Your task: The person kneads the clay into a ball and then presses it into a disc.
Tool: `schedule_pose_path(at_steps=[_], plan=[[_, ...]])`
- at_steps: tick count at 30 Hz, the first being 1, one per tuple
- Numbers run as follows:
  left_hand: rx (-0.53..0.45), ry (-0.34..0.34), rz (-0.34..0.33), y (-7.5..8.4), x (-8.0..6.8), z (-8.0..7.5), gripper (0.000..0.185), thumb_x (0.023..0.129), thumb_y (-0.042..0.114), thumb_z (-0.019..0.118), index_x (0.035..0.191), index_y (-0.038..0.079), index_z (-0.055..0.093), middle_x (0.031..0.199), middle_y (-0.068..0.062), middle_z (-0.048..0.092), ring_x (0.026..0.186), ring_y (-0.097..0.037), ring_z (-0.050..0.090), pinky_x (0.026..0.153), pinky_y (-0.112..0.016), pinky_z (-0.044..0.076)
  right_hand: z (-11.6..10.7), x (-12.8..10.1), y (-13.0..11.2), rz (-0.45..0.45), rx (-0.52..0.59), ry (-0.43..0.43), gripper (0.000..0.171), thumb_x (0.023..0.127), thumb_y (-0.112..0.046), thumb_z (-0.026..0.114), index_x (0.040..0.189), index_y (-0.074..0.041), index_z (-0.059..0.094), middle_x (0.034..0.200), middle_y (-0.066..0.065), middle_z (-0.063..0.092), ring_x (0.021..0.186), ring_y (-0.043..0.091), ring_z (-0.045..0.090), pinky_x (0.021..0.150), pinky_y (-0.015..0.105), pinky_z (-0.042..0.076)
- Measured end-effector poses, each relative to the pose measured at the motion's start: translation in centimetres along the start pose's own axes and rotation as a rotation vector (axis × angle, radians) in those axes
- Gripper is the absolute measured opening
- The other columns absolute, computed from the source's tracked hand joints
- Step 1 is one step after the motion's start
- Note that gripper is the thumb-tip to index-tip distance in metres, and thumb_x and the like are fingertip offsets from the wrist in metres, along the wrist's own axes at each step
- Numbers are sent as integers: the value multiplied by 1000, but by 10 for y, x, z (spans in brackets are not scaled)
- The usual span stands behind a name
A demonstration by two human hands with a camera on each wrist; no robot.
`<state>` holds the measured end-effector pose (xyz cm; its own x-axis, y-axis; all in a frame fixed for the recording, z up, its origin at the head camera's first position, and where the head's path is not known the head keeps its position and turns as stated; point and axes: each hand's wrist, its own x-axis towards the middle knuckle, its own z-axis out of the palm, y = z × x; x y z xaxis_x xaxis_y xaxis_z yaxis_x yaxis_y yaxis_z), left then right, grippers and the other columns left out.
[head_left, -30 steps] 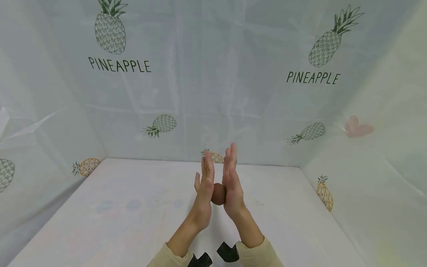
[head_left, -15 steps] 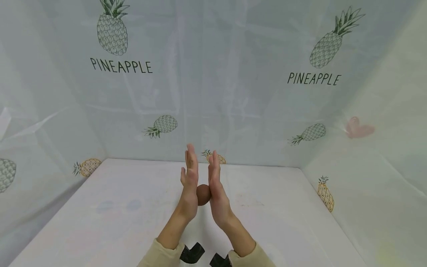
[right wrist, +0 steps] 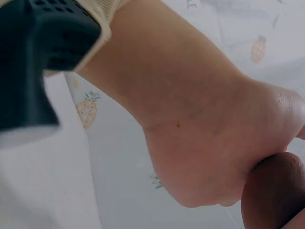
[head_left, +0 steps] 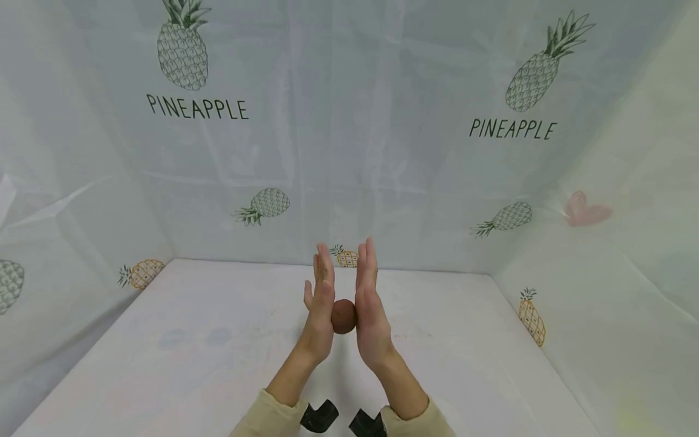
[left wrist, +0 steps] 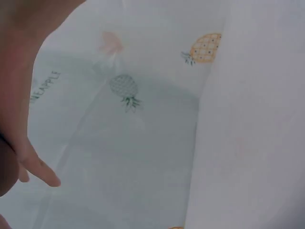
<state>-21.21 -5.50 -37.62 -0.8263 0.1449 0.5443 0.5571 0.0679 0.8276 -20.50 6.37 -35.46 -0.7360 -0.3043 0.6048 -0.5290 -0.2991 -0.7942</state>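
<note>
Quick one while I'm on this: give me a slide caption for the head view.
Left hand and right hand, fingers straight, press a brown ball between flat palms above a white table.

The white table (head_left: 164, 364) lies bare on every side of the hands, so a hand could pass left, right or toward the person unhindered. Pineapple-print sheets (head_left: 382, 152) wall the table at the back and along both sides, closing those ways. Between the left hand (head_left: 319, 315) and right hand (head_left: 371, 315), the brown ball (head_left: 343, 316) fills the gap.
</note>
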Motion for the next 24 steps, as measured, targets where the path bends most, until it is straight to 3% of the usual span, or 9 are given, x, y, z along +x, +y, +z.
schedule_pose_path(at_steps=[11,18,24], plan=[[6,-60,96,8,-7,17,66,112,53,3,169,26,-15,176,10,-19,162,-18,-23,116,-67,-24,-19,7,7,45,15,83,64,111,-42,14,170,-37,-12,177,-7,-14,163,20,-17,124,62,-19],[36,-11,92,14,-8,10,66,111,54,3,170,28,-12,176,12,-18,163,-17,-20,118,-65,-22,-10,5,20,118,64,32,62,113,-40,13,169,-40,-12,177,-8,-15,163,18,-19,123,65,-19],[23,40,73,14,-2,-5,69,108,60,3,168,30,-15,174,15,-22,160,-13,-26,117,-64,-26,4,0,23,128,49,-16,62,114,-39,12,169,-37,-17,177,-8,-16,163,21,-19,122,67,-18]])
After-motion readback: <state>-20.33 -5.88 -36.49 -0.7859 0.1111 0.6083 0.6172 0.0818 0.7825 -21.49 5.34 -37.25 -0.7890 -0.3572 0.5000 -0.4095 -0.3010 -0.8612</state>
